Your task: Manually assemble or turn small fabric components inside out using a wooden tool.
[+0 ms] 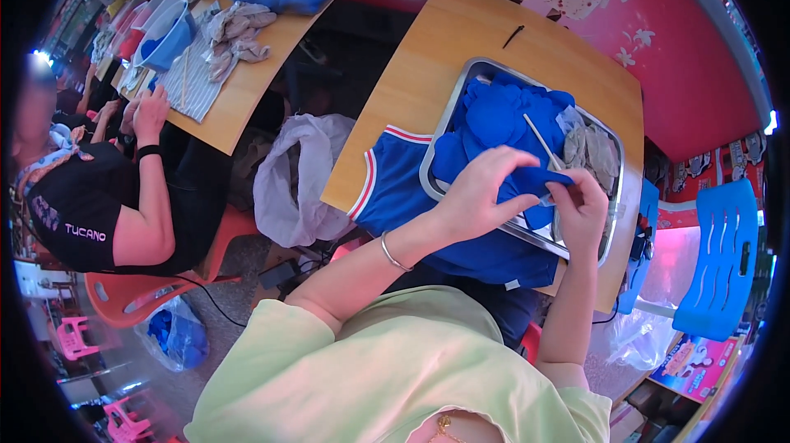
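A small dark-blue cloth piece [533,181] is held between my two hands, above the near side of a metal-rimmed tray [428,165]. My left hand [485,186], a silver bangle at its wrist, has the cloth between thumb and fingers. At the other end of the cloth, my right hand [581,202] pinches its edge. Soft blue pieces [494,118] are heaped in the tray, with a grey crumpled cloth [594,151] on the right. A thin pale stick [541,140] leans among them, its lower end near my fingers.
Blue fabric with red-and-white trim [393,171] lies over the wooden table [411,72], beneath the tray. A small black item [513,36] rests farther back. Leftward, a co-worker [99,196] sits at another table [247,97]. A blue chair [717,258] stands right; a white sack [288,188] hangs between the tables.
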Demonstrator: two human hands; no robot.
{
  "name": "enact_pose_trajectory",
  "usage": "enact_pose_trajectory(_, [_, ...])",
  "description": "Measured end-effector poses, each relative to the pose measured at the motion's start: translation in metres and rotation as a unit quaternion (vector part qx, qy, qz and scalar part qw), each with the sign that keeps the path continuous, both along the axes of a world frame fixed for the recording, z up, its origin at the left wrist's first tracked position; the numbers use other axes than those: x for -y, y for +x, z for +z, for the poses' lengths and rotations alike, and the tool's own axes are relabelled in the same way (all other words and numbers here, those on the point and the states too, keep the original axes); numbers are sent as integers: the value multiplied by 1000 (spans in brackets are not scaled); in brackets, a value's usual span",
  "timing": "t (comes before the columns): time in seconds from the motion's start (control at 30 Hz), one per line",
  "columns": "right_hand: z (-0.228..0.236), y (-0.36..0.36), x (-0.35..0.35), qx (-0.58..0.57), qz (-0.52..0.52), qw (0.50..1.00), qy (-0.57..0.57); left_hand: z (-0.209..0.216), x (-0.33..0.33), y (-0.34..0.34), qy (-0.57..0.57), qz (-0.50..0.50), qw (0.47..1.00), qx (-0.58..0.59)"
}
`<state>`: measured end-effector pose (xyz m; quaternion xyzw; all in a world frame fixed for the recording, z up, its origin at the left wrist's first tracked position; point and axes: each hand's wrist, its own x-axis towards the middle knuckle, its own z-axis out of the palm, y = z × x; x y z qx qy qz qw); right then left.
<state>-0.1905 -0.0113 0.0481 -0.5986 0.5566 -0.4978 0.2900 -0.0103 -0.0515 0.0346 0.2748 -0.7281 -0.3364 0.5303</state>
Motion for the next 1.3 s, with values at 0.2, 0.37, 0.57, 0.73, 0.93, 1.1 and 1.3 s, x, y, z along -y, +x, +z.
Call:
enact_pose_trajectory(0.2, [-4,2,-30,108,-18,994,-7,-8,-11,-3,97,-111,989,-2])
enact_pose_trajectory(0.37, [-1,-3,-35,156,17,980,123,-13,-17,0,219,-124,964,-90])
enact_pose_trajectory(0.57, [-7,-3,-38,181,6,976,118,-8,-18,-1,265,-161,946,-96])
enact_pose_trajectory(0.73, [-6,-1,-35,214,13,968,129,-14,-20,6,388,-192,893,-122])
enact_pose_trajectory(0.93, [-1,5,-35,252,11,955,156,-17,-20,0,403,-181,885,-148])
enact_pose_trajectory(1.1, [-3,-2,-35,235,18,956,175,-22,-19,-1,401,-199,883,-143])
enact_pose_trajectory(1.3, [-8,13,-29,132,-135,982,9,-21,-20,-6,421,-199,865,-185])
